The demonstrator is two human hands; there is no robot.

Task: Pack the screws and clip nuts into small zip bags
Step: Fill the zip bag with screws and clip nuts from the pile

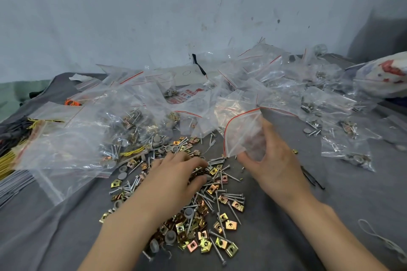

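A loose pile of silver screws (229, 196) and gold clip nuts (229, 224) lies on the grey cloth in front of me, mixed with grey round caps (189, 212). My left hand (176, 174) rests palm down on the pile, fingertips curled into the parts; what they pinch is hidden. My right hand (271, 156) holds a small clear zip bag (240, 132) with a red seal line, thumb and fingers around its lower part, mouth facing the pile.
Many clear zip bags (132, 103), some filled with parts, are heaped across the back of the grey cloth (66, 226). Filled bags (343, 149) lie at the right. Yellow ties (8, 160) sit at the far left. A white string loop (374, 235) lies at the lower right.
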